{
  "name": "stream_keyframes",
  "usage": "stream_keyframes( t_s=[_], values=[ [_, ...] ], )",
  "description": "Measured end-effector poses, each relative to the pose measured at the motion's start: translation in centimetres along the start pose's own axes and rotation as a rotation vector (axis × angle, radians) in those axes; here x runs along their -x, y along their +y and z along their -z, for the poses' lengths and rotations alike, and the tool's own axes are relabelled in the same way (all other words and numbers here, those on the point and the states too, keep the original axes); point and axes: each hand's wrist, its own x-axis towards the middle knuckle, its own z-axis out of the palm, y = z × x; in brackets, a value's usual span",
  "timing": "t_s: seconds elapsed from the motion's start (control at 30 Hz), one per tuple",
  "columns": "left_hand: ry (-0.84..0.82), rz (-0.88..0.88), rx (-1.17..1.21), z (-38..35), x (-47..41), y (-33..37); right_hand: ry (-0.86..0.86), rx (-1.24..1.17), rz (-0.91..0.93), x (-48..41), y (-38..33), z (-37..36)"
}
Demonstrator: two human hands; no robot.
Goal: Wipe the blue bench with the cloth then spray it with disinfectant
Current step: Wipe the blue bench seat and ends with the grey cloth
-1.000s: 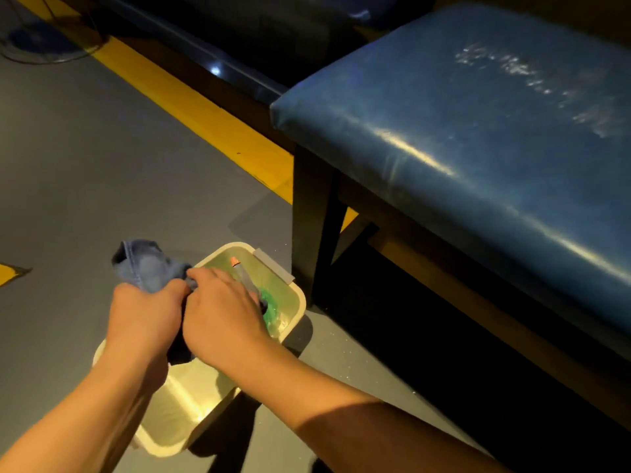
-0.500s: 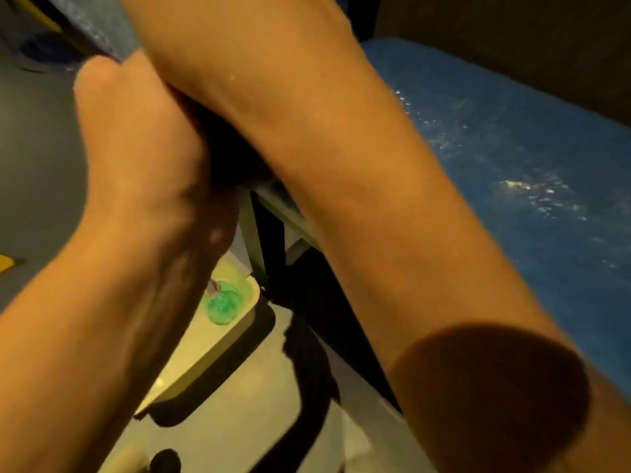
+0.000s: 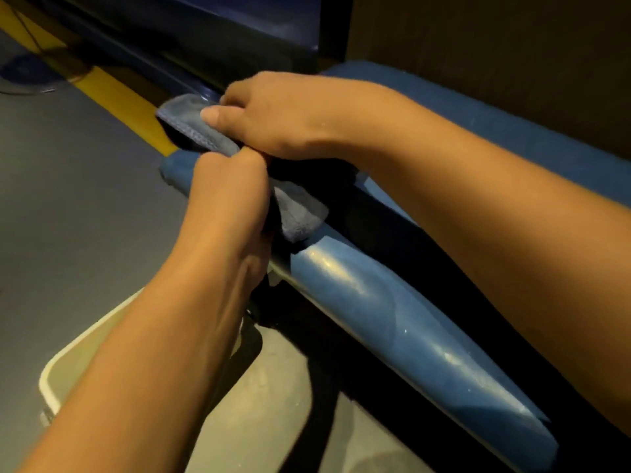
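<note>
The blue padded bench (image 3: 392,312) runs from the centre to the lower right, its front edge shiny. A grey-blue cloth (image 3: 191,122) is held over the bench's left end by both hands. My right hand (image 3: 273,114) grips the cloth's upper part, fingers curled over it. My left hand (image 3: 228,189) is closed on the cloth's lower part, and a loose corner of cloth (image 3: 300,213) hangs against the bench edge. The spray bottle is hidden.
A pale plastic tub (image 3: 68,356) stands on the grey floor at the lower left, mostly covered by my left forearm. A yellow floor stripe (image 3: 112,93) runs along a dark wall base. A brown panel rises behind the bench.
Both hands have lifted the cloth out of the tub and up over the bench's left end. The view has swung toward the bench.
</note>
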Motion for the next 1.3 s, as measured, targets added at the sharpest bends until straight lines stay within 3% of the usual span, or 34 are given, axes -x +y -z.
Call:
stream_keyframes(
  t_s=[0.1,0.17,0.33,0.47,0.83,1.07,1.3],
  values=[
    [0.019,0.169,0.233,1.1,0.9,1.6,-0.027,-0.074,0.000,0.2,-0.5,0.1],
    [0.062,0.147,0.152,1.7,2.1,0.7,-0.015,-0.079,-0.045,0.3,-0.8,-1.1],
    [0.419,0.154,0.280,-0.8,3.3,-1.8,0.055,0.009,-0.091,0.4,-0.7,-4.2],
    [0.523,0.065,0.313,-2.9,2.8,-2.0,0.042,0.051,-0.097,-0.9,0.1,-4.1],
    [0.460,-0.091,-0.069,-7.0,3.1,-3.4,0.110,0.082,-0.259,-6.0,3.7,-3.2],
    [0.464,-0.113,-0.106,-7.1,3.2,-3.5,0.105,0.098,-0.410,-8.9,9.3,-1.4],
    [0.475,-0.138,-0.097,-7.3,3.0,-3.9,0.167,0.015,-0.489,-5.9,14.8,0.1]
  ],
)
